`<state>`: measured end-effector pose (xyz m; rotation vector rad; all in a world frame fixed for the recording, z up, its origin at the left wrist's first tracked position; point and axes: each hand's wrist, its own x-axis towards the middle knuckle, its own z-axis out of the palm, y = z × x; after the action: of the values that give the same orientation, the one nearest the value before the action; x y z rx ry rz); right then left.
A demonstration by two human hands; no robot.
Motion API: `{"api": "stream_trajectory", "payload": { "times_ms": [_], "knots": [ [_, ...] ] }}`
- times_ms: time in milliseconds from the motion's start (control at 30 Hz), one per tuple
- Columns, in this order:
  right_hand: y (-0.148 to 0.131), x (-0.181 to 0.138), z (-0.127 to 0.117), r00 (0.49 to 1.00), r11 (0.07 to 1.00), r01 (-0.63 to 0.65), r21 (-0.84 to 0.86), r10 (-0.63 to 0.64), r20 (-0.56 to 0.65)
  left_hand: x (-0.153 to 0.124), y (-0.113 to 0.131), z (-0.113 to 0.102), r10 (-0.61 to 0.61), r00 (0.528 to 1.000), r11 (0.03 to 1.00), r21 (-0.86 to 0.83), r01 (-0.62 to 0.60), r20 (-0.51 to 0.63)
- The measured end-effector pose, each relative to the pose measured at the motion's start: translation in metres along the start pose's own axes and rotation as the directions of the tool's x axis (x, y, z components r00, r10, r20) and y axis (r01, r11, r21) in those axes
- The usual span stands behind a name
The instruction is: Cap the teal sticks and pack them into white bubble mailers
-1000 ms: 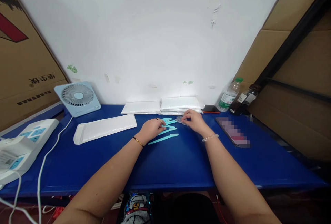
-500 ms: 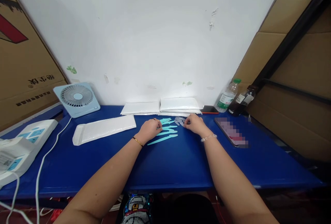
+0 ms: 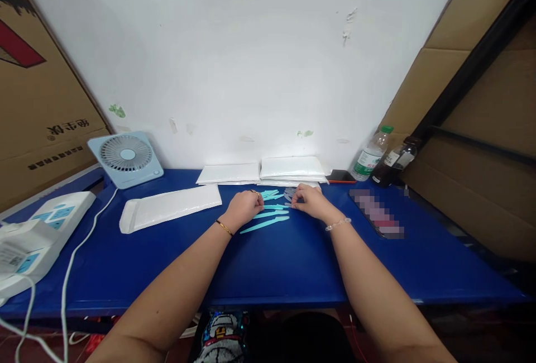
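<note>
Several slim turquoise sticks, which look like eyebrow razors point(image 3: 268, 223), lie on the blue table in front of me. My left hand point(image 3: 245, 208) is closed on the handle of one such razor point(image 3: 274, 206), its head pointing right. My right hand point(image 3: 307, 202) pinches a small translucent cap point(image 3: 288, 205) at the head of that razor; whether the cap is on it I cannot tell. Behind the right fingers lies a small pile of translucent caps point(image 3: 288, 192), partly hidden. More razors lie bunched beyond my left fingertips.
White padded mailers point(image 3: 293, 167) are stacked by the wall, and another mailer point(image 3: 173, 206) lies at left. A small fan point(image 3: 125, 156) and a power strip point(image 3: 54, 223) stand farther left. At right are a phone point(image 3: 374, 215) and two bottles point(image 3: 371, 156).
My right hand has moved slightly left from the pile with a cap. My left hand has lifted a razor toward it, and the fingertips of both hands are now closer together.
</note>
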<state>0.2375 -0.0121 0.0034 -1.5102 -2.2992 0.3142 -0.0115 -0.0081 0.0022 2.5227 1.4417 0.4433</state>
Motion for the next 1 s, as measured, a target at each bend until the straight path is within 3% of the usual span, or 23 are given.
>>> {"api": "stream_trajectory", "payload": {
  "times_ms": [467, 733, 900, 1000],
  "knots": [
    [0.005, -0.002, -0.004, 1.0, 0.999, 0.01, -0.032, -0.01, 0.004, 0.0, 0.0, -0.002, -0.008, 1.0, 1.0, 0.018, 0.008, 0.017],
    [-0.011, 0.002, 0.009, 0.992, 0.992, 0.119, 0.038, -0.117, -0.037, 0.002, 0.003, -0.003, 0.06, 0.998, 0.996, 0.072, -0.057, -0.033],
    [-0.004, 0.008, 0.013, 0.975, 0.997, -0.065, 0.046, 0.073, -0.208, 0.006, 0.001, -0.003, -0.038, 0.994, 0.99, 0.132, 0.051, -0.099],
    [0.002, 0.01, 0.018, 0.951, 0.983, -0.183, 0.001, 0.177, -0.254, 0.005, 0.0, -0.004, -0.024, 0.996, 0.992, 0.117, 0.034, -0.086]
  ]
}}
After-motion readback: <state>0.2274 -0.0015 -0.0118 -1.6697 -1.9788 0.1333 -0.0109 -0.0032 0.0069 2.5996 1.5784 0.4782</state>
